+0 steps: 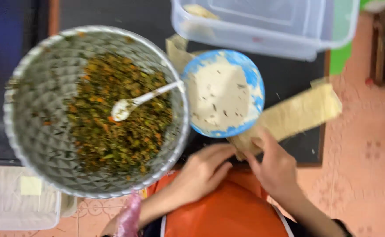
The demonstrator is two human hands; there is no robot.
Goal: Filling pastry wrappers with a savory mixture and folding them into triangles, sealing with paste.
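Observation:
A long pale pastry strip (295,115) lies on the dark table (289,74), running from the lower middle up to the right. My left hand (201,171) and my right hand (273,169) both pinch its near end, folding it. Left of them stands a large metal bowl (30,131) of chopped green and orange filling with a white spoon (142,98) resting in it. Beside the bowl sits a small blue bowl (254,79) of white paste.
A clear plastic box (262,26) stands at the table's far side. A second clear box (19,197) with a pale square sits at the lower left. Orange cloth (227,210) covers my lap. Patterned pink floor (363,149) lies to the right.

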